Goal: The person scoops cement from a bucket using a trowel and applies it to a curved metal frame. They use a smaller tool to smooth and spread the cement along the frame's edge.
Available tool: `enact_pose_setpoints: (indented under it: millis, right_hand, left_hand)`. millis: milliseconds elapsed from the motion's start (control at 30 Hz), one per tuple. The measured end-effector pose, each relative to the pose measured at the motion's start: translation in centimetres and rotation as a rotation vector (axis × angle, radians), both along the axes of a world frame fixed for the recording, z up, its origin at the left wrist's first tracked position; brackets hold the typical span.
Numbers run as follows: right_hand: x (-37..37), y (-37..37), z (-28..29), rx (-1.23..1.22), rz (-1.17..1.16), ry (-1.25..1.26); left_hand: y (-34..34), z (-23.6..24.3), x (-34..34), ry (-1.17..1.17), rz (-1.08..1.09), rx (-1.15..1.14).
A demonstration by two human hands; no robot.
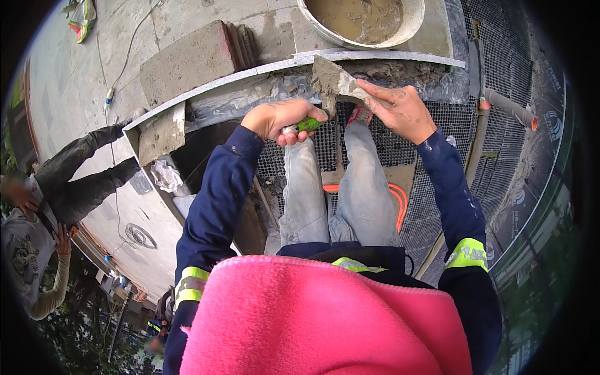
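Left hand [278, 119] clenched on the green handle of a trowel [334, 81], blade tipped up and loaded with wet mortar. Right hand [400, 109] open, fingers steadying the blade's far edge, probably wiping mortar. Blade sits just beyond the left grip, over the ledge [250, 72]. Bucket [409, 25] of mix farther out.

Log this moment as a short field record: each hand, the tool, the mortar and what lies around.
left hand: gripping the green handle of the trowel
right hand: fingers on the trowel blade
trowel load: lump of grey mortar on the blade
bucket: ahead, wet mortar inside
brick: on the ledge, left of the hands
footing: black mesh grating
bystander: at far left
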State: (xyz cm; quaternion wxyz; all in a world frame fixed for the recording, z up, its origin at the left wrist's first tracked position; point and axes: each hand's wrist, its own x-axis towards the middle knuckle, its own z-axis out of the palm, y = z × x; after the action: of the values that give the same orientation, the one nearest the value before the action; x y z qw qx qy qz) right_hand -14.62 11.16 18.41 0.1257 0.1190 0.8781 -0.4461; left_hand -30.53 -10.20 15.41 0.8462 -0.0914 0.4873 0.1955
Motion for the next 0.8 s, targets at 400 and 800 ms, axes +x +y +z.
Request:
enact_pose_setpoints:
  millis: [400, 800]
  right_hand:
    - [1.8, -6.2, -3.6, -0.137, -0.466, -0.018]
    - [3.5, -6.3, -2.8, -0.062, -0.503, -0.016]
  left_hand:
    - [4.2, 2.6, 1.1, 0.315, -0.360, -0.053]
    - [3.8, 2.1, 1.6, 0.414, -0.352, -0.038]
